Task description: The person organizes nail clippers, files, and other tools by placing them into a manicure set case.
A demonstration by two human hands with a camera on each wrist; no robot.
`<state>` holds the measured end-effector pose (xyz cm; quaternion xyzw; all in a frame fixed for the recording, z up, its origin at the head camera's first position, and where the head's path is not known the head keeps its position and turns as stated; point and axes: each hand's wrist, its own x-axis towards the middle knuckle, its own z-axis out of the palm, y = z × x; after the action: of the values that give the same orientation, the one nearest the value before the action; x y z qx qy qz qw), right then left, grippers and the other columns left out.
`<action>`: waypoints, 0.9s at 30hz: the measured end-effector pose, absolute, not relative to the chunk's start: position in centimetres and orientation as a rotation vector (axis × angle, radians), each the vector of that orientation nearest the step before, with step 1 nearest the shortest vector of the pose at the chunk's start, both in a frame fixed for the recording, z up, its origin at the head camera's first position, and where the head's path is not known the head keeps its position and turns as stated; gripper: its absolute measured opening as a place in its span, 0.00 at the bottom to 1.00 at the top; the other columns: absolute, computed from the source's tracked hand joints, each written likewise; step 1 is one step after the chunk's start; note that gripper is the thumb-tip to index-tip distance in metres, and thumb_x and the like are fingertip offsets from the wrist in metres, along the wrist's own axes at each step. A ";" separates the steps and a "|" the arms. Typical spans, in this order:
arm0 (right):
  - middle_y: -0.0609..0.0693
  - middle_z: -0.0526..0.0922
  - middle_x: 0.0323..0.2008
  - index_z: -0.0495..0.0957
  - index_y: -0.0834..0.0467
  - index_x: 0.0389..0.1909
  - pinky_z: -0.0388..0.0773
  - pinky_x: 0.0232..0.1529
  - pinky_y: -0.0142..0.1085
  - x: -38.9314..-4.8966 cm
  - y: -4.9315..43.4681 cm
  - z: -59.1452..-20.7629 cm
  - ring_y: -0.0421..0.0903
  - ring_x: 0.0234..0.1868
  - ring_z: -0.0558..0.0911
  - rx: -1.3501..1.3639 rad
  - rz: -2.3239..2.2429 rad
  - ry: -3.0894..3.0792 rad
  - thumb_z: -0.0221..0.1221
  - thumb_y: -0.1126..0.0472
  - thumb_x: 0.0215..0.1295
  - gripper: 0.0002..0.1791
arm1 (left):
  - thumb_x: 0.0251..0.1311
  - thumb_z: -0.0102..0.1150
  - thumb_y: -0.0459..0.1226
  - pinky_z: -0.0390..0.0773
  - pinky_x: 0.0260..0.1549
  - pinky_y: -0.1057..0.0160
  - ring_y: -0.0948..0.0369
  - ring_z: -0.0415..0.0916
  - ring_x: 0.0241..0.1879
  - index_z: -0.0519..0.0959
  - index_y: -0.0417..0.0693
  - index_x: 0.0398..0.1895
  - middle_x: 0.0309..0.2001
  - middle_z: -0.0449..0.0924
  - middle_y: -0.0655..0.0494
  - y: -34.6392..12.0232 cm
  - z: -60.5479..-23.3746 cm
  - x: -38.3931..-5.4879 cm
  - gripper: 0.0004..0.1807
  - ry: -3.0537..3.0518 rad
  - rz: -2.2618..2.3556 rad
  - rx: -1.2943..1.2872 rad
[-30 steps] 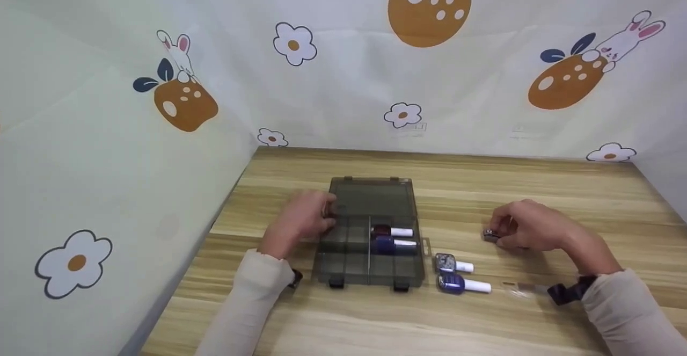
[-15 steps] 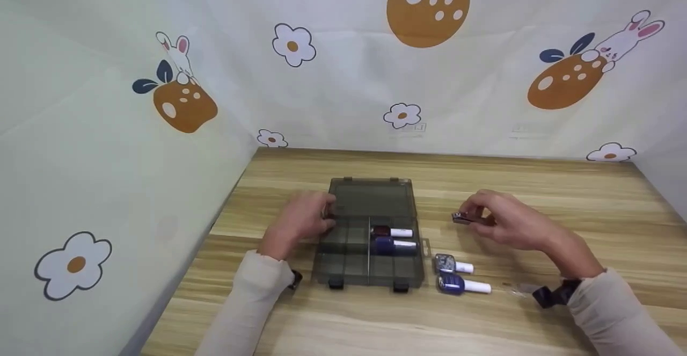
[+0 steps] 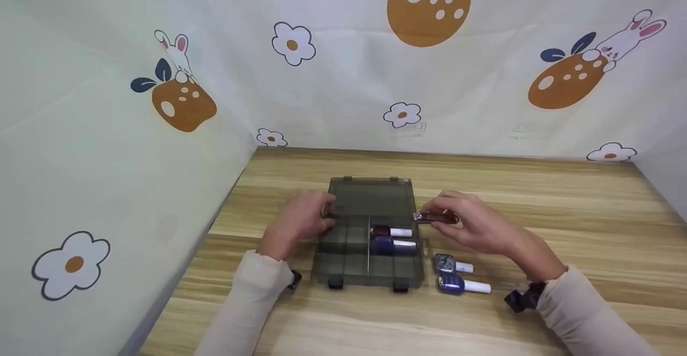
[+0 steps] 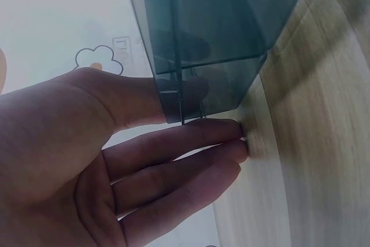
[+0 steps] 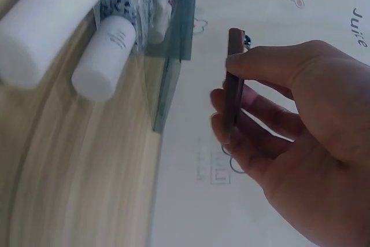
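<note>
My right hand (image 3: 477, 224) pinches a dark red nail clipper (image 3: 440, 217) between thumb and fingers; its metal end points left, at the right edge of the box. In the right wrist view the clipper (image 5: 234, 79) stands upright against the thumb. A smoky see-through box (image 3: 343, 270) lies with its lid (image 3: 370, 197) laid back. Two nail polish bottles, a dark red one (image 3: 381, 231) and a dark blue one (image 3: 384, 245), lie in its right side. My left hand (image 3: 300, 216) rests at the box's left side, near the hinge, fingers nearly straight and thumb overlapping the wall (image 4: 214, 15).
Right of the box, a glittery nail polish bottle (image 3: 444, 263) and a blue one (image 3: 451, 284) lie on the wooden table (image 3: 354, 329), white caps to the right. A patterned cloth (image 3: 343, 77) closes off the back and sides.
My right hand has lifted the nail clipper from the table at the right and carried it left to the box's right edge. My left hand and the bottles have stayed in place.
</note>
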<state>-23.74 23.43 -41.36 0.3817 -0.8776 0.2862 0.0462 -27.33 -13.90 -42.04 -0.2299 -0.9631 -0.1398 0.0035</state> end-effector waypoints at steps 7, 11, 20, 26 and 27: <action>0.51 0.88 0.48 0.85 0.60 0.57 0.88 0.47 0.34 -24.1 21.0 -41.6 0.43 0.45 0.87 1.169 0.860 -2.686 0.66 0.70 0.71 0.16 | 0.62 0.78 0.35 0.82 0.39 0.50 0.56 0.80 0.35 0.84 0.47 0.37 0.34 0.86 0.54 -13.8 -42.1 -27.4 0.09 -3.033 -0.444 -0.714; 0.52 0.87 0.49 0.85 0.60 0.58 0.88 0.47 0.35 -24.2 20.0 -41.6 0.44 0.45 0.87 1.194 0.839 -2.657 0.66 0.69 0.72 0.16 | 0.61 0.78 0.35 0.82 0.39 0.50 0.55 0.81 0.35 0.84 0.47 0.37 0.32 0.85 0.54 -14.0 -42.2 -27.4 0.09 -3.003 -0.445 -0.741; 0.53 0.87 0.52 0.85 0.60 0.61 0.88 0.47 0.35 -24.3 17.8 -41.5 0.44 0.46 0.86 1.249 0.848 -2.644 0.64 0.69 0.72 0.18 | 0.61 0.79 0.35 0.82 0.39 0.49 0.55 0.81 0.34 0.84 0.48 0.36 0.32 0.86 0.55 -14.1 -42.2 -27.2 0.09 -2.997 -0.458 -0.745; 0.53 0.86 0.53 0.84 0.59 0.62 0.86 0.47 0.37 -24.2 16.7 -41.3 0.44 0.47 0.85 1.253 0.830 -2.651 0.64 0.69 0.72 0.19 | 0.62 0.78 0.36 0.83 0.39 0.50 0.56 0.81 0.35 0.85 0.47 0.39 0.34 0.87 0.54 -13.9 -42.1 -27.2 0.09 -3.015 -0.456 -0.729; 0.53 0.87 0.53 0.84 0.59 0.62 0.87 0.48 0.38 -24.2 16.6 -41.3 0.45 0.47 0.85 1.257 0.831 -2.644 0.64 0.68 0.73 0.19 | 0.62 0.78 0.36 0.83 0.39 0.50 0.56 0.81 0.35 0.85 0.47 0.39 0.34 0.87 0.54 -13.9 -42.0 -27.2 0.09 -3.017 -0.453 -0.728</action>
<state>-24.20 16.55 -41.28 0.4124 -0.8678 0.2729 0.0493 -27.24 -13.93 -42.03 -0.2322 -0.9619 -0.1445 0.0027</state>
